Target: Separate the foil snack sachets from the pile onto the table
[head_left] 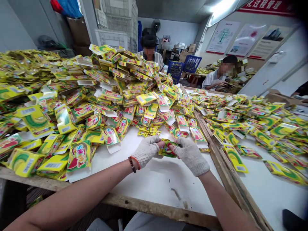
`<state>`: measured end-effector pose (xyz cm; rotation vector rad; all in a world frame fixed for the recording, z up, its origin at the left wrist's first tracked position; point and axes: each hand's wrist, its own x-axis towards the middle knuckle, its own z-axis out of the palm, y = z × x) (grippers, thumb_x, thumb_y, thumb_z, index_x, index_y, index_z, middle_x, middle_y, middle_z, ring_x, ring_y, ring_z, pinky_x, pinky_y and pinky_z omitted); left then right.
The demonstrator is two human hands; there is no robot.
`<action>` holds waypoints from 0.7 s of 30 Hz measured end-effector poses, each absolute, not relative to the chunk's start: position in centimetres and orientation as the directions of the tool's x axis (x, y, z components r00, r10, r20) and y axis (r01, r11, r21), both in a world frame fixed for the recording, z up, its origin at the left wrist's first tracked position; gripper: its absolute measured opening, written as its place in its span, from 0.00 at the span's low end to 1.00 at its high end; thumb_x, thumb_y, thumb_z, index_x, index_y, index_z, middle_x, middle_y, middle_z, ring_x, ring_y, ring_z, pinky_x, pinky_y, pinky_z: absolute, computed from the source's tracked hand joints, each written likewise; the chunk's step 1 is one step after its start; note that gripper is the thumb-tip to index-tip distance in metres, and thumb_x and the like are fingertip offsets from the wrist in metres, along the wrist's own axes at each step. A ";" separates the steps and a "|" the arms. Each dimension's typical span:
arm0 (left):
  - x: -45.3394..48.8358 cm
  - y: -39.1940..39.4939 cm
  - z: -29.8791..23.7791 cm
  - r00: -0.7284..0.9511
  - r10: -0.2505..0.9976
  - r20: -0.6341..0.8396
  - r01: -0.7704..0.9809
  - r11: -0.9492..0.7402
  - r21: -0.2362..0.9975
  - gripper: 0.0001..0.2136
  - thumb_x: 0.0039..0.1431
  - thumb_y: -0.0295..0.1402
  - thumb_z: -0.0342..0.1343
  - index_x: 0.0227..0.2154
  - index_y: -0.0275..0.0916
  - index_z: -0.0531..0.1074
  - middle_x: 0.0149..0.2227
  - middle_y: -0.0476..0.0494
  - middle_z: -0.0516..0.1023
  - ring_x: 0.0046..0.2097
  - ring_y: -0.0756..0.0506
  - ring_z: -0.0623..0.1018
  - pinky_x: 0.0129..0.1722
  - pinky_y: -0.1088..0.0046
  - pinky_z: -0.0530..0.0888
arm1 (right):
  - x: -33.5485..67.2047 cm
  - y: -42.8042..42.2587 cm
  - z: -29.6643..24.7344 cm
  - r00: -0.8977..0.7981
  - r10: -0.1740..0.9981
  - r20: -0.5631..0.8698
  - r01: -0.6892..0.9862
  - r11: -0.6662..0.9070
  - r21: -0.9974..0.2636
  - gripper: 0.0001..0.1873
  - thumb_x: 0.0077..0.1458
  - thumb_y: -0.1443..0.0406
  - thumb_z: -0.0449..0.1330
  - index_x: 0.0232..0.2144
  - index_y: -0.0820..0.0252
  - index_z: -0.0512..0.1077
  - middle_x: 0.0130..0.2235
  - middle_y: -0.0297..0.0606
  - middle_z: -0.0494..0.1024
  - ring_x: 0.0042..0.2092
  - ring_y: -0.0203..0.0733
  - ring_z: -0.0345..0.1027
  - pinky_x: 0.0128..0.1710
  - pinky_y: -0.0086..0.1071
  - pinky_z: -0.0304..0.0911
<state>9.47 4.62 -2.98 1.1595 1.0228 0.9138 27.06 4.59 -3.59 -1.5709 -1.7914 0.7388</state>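
Both my hands wear white knit gloves and meet over the white table (154,179). My left hand (146,150) and my right hand (190,155) pinch a small yellow and green printed carton (167,148) between their fingertips, a little above the tabletop. The carton is partly hidden by my fingers. A beaded bracelet circles my left wrist. Just beyond my hands begins a big heap of the same yellow cartons (96,96).
More flat cartons (260,128) cover a second table on the right, past a wooden edge strip (216,144). Two other people sit at the back. Blue crates (184,65) and stacked white baskets (115,22) stand behind the heap.
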 end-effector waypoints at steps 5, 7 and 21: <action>8.7 5.5 -4.7 0.304 0.952 -0.025 -0.065 0.047 0.997 0.12 0.45 0.36 0.64 0.31 0.34 0.71 0.28 0.48 0.73 0.30 0.50 0.73 0.32 0.74 0.72 | 26.1 5.0 -5.3 -0.015 0.994 0.111 0.524 0.102 -0.846 0.15 0.51 0.54 0.57 0.36 0.59 0.68 0.30 0.37 0.75 0.32 0.42 0.69 0.30 0.32 0.64; 8.7 5.7 -5.5 0.309 0.951 -0.005 -0.014 0.010 1.000 0.11 0.48 0.36 0.62 0.31 0.35 0.71 0.28 0.48 0.73 0.31 0.50 0.73 0.32 0.74 0.71 | 25.9 4.7 -5.8 -0.014 0.996 0.089 0.463 0.085 -0.882 0.20 0.52 0.54 0.55 0.44 0.59 0.67 0.37 0.40 0.77 0.38 0.44 0.71 0.37 0.35 0.66; -2.9 11.3 2.8 0.623 0.779 0.071 0.747 -0.565 -0.351 0.10 0.55 0.24 0.52 0.37 0.43 0.73 0.58 0.38 0.65 0.61 0.33 0.60 0.58 0.43 0.48 | 26.4 5.3 -6.6 -0.034 0.999 0.020 0.397 0.032 -0.917 0.16 0.51 0.56 0.55 0.38 0.59 0.69 0.28 0.35 0.75 0.25 0.39 0.67 0.24 0.32 0.65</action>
